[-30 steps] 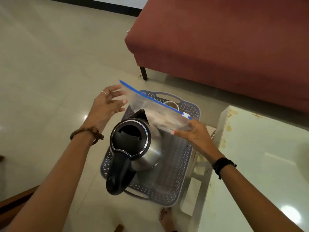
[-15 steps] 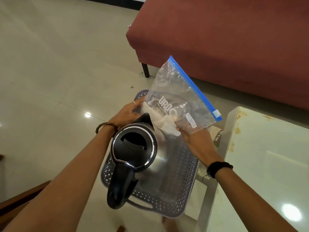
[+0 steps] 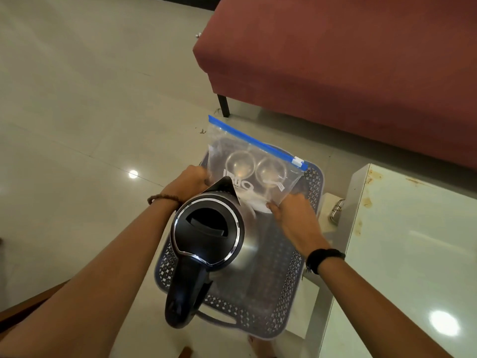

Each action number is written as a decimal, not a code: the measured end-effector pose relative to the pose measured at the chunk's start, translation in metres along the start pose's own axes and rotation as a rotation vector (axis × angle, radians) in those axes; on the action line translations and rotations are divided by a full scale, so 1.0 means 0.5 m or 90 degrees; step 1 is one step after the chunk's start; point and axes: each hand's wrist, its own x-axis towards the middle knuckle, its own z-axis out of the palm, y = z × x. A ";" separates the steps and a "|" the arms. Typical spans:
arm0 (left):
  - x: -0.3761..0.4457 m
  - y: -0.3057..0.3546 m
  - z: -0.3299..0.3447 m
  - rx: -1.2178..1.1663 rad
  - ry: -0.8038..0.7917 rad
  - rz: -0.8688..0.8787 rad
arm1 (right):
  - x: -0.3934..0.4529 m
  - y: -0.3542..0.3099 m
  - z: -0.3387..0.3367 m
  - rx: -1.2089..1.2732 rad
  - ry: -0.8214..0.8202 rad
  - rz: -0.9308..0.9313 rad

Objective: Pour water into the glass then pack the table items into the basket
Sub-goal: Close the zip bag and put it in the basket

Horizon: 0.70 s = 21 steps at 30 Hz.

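Both hands grip a clear zip bag [image 3: 247, 164]: left hand [image 3: 189, 183] its left edge, right hand [image 3: 294, 218] its lower right corner, over the basket [image 3: 289, 280] beyond the kettle [image 3: 209, 239].

Blk/silver kettle [image 3: 209, 228], blue-strip bag [image 3: 247, 161]

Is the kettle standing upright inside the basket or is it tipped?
Upright. The kettle stands in the basket with its black lid facing up.
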 end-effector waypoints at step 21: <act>-0.114 0.062 -0.062 -0.185 0.024 -0.001 | -0.028 0.029 0.029 0.279 0.095 0.081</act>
